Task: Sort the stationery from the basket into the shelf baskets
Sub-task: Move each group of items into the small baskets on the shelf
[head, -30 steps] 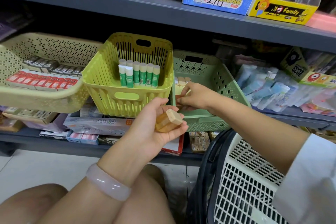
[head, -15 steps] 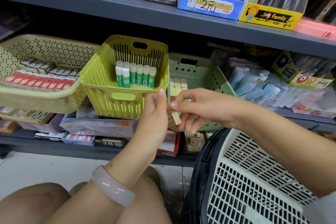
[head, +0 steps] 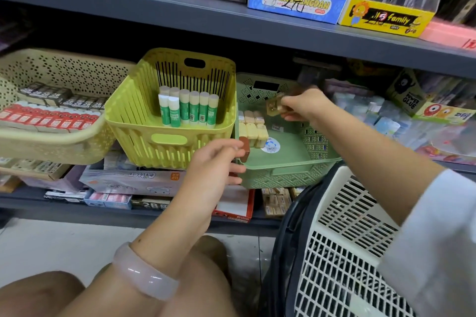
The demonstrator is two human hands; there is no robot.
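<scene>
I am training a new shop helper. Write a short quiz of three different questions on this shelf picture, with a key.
1. True or false: the glue sticks stand upright in the yellow-green basket.
2. Which basket is the right hand above? A) beige basket B) pale green basket C) white floor basket
3. Fill in: the left hand pinches a small ____ block.

Key
1. True.
2. B, the pale green basket; the hand holds a blurred small block over it.
3. Brown: the brown block.
</scene>
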